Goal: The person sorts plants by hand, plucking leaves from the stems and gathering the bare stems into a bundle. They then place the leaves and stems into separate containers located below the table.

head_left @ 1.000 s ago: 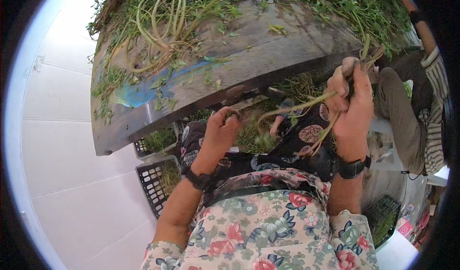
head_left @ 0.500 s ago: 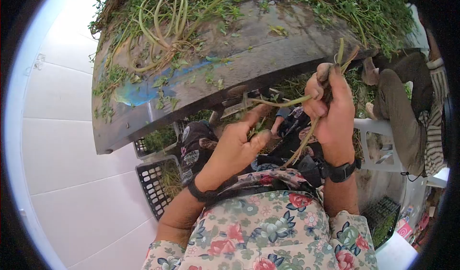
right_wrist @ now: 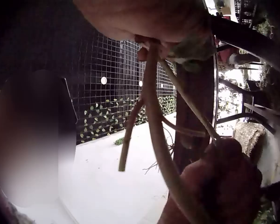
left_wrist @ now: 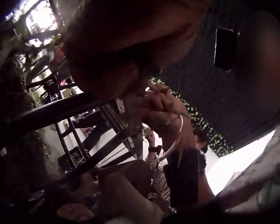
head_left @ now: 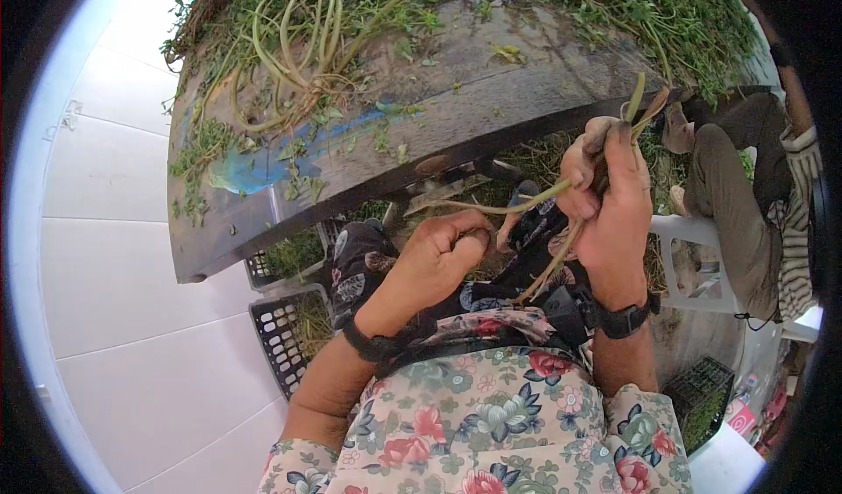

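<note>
My right hand (head_left: 614,200) is raised in front of the table edge and grips a few pale green plant stems (head_left: 537,201) between thumb and fingers. Cut-looking ends stick up past the fingertips, and one long stem reaches left toward the other hand. Thinner ends hang below the palm. My left hand (head_left: 443,253) is close under the long stem, its fingers curled in and the thumb pressed against them. What it encloses is hidden. In the right wrist view the forked stems (right_wrist: 151,100) run down from my right hand to my left hand (right_wrist: 219,182).
Leafy green plants (head_left: 693,29) are heaped along the back of the dark table (head_left: 421,99). A rooted bunch (head_left: 303,82) lies nearer its front. Black crates (head_left: 285,341) with greens stand below left. Another person's legs (head_left: 732,205) and a white chair (head_left: 693,266) are at right.
My left hand has moved right toward the long stem, then drawn slightly back with its fingers closing on leaves. My right hand has shifted left and down, still gripping the stems.
</note>
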`<state>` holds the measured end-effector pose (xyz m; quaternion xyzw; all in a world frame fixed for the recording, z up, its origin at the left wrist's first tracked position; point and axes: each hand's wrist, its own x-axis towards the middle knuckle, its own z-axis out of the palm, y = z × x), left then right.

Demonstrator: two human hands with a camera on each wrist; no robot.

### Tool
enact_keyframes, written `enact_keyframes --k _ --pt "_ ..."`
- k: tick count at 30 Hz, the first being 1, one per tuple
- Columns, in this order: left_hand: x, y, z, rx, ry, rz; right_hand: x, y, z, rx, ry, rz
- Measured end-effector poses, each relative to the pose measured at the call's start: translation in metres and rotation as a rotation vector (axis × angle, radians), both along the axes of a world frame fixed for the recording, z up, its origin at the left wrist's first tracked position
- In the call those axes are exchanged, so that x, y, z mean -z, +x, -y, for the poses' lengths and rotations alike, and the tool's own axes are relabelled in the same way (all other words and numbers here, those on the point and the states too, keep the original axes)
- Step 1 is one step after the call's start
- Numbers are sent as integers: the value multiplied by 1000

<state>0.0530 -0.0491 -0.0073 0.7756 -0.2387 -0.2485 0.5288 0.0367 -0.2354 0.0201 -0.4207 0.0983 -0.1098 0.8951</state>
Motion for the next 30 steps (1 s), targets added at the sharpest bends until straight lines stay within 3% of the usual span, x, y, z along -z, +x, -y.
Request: enact_keyframes --k 3,5,7,9,12,15,24,27,30 --pt "-8 -2 -1 -31 98 -120 -3 0 -5 96 -33 -54" --pt "11 -4 -8 -14 55 363 -5 2 0 162 -59 -28" --pt "17 -7 -15 -47 36 282 -12 5 24 209 -84 87" --pt "10 -10 -25 -126 38 -368 -17 4 32 144 -40 125" --pt "16 -5 -36 -198 -156 -450 -16 2 33 76 25 103" --pt "23 -3 -35 -417 -312 -441 -10 1 33 34 108 116" --pt "15 1 -19 -231 -189 -303 -3 4 35 -39 303 139" --pt "7 5 -17 -12 -273 -505 0 6 36 -38 319 150" --pt "12 3 -11 -18 -363 -616 3 7 37 -42 355 147"
